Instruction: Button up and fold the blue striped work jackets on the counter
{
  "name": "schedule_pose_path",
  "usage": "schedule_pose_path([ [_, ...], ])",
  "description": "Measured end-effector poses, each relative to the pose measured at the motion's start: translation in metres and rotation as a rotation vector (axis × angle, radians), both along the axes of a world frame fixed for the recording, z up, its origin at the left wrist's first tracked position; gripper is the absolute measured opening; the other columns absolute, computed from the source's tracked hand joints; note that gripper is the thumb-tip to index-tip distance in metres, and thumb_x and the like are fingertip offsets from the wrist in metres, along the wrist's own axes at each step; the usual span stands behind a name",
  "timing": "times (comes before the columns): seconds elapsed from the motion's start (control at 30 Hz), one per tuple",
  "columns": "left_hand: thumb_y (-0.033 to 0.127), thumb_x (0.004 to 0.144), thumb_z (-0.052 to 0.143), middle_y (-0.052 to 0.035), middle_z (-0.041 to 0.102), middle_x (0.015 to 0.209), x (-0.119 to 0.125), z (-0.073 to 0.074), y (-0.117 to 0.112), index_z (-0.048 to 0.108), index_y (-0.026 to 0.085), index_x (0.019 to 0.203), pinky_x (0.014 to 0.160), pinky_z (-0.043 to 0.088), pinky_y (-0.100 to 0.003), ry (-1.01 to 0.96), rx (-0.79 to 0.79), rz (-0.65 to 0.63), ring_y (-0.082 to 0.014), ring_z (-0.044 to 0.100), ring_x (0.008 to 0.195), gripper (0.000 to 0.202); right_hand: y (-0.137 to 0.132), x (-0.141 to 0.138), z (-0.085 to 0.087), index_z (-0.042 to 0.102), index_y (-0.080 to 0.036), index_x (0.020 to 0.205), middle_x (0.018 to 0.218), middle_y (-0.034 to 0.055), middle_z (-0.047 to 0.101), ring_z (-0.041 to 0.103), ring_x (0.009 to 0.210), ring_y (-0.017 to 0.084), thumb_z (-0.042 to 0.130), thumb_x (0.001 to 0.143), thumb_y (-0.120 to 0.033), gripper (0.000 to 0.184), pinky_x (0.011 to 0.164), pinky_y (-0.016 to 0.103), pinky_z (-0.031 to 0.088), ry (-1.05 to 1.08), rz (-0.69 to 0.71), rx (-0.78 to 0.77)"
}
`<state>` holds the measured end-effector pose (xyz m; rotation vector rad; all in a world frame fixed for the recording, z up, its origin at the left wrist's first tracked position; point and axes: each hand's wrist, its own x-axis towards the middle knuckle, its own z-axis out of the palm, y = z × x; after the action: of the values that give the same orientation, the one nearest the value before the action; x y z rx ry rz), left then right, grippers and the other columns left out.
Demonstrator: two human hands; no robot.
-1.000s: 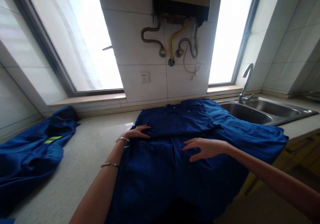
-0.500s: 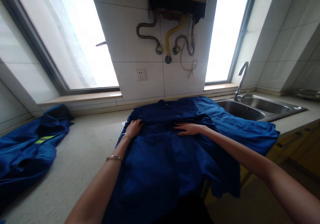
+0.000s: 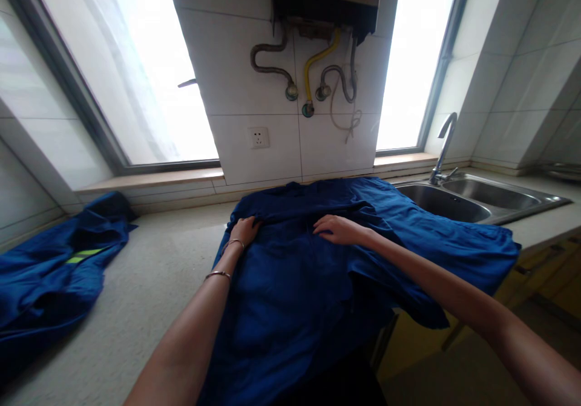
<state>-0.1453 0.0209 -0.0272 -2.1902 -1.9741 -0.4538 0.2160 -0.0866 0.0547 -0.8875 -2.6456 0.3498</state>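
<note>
It's a home kitchen, folks: a double-basin stainless-steel sink [image 3: 492,212] with a curved chrome faucet [image 3: 443,146], a beige wall-mounted water heater [image 3: 324,0] with exposed pipes, white tiled wall [image 3: 236,49], speckled stone tabletop [image 3: 149,273]!

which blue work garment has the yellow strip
The bunched blue garment at the left of the counter: it shows a yellow-green strip. The spread garment under the left hand and right hand shows none.
</note>
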Motion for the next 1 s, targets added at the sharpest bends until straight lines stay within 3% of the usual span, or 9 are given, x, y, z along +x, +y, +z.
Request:
schedule_pose_path([
  [0.1,0.048,0.091,0.035,-0.0135,0.068,0.102,0.001,0.001,-0.001,0.066,0.017,0.101,0.086,0.047,-0.034,0.003,-0.001,0.009,-0.029,0.06,0.104,0.045,-0.065,-0.008,0.011,0.066,-0.024,0.117,0.107,0.0032,0.068,0.062,0.097,0.015,0.048,0.092,-0.03,0.032,0.088,0.024,0.044,0.022,0.181,-0.013],
  [0.23,0.049,0.09,0.035,-0.0133,0.068,0.102,0.0,0.001,-0.003,0.066,0.017,0.101,0.084,0.047,-0.034,0.0,0.0,0.012,-0.0289,0.06,0.103,0.045,-0.117,0.006,0.005,0.064,-0.031,0.119,0.084,0.0004,0.067,0.062,0.074,0.014,0.063,0.079,-0.051,0.045,0.063,0.021,0.04,-0.206,0.182,-0.104],
  [0.37,0.05,0.089,0.037,-0.0131,0.068,0.101,-0.001,0.001,-0.002,0.066,0.017,0.101,0.084,0.047,-0.033,-0.03,-0.012,0.002,-0.0286,0.059,0.103,0.045,-0.117,0.036,-0.012,0.061,-0.031,0.123,0.073,-0.0035,0.061,0.057,0.063,0.011,0.073,0.07,-0.051,0.058,0.054,0.019,0.033,-0.275,0.174,-0.25],
  [0.57,0.052,0.088,0.038,-0.012,0.069,0.101,-0.002,0.0,0.0,0.066,0.019,0.105,0.085,0.046,-0.031,-0.048,-0.025,0.028,-0.0268,0.059,0.103,0.046,-0.114,0.057,-0.017,0.064,-0.025,0.098,0.07,-0.0055,0.059,0.054,0.059,0.009,0.076,0.063,-0.055,0.048,0.053,0.018,0.032,-0.259,0.097,-0.336],
  [0.67,0.051,0.088,0.039,-0.0131,0.068,0.101,-0.001,0.001,-0.001,0.066,0.017,0.105,0.085,0.047,-0.032,-0.046,-0.02,0.021,-0.028,0.059,0.104,0.047,-0.122,0.052,-0.018,0.063,-0.024,0.082,0.071,-0.0038,0.059,0.054,0.061,0.011,0.076,0.06,-0.06,0.044,0.052,0.021,0.029,-0.298,0.077,-0.218],
  [0.77,0.05,0.088,0.039,-0.0118,0.068,0.101,-0.001,0.001,-0.002,0.067,0.018,0.106,0.086,0.047,-0.032,-0.042,-0.018,0.02,-0.0272,0.059,0.104,0.046,-0.132,0.049,-0.026,0.059,-0.021,0.068,0.068,-0.0014,0.056,0.053,0.066,0.013,0.068,0.07,-0.062,0.042,0.054,0.023,0.027,-0.307,0.086,-0.079],
  [1.0,0.051,0.088,0.037,-0.0116,0.069,0.099,-0.004,-0.003,0.0,0.066,0.018,0.104,0.083,0.047,-0.032,-0.034,0.007,0.02,-0.0273,0.06,0.102,0.047,-0.151,0.069,-0.047,0.054,-0.018,0.064,0.071,0.002,0.053,0.049,0.074,0.014,0.054,0.09,-0.044,0.037,0.065,0.026,0.034,-0.212,0.083,0.17],
])
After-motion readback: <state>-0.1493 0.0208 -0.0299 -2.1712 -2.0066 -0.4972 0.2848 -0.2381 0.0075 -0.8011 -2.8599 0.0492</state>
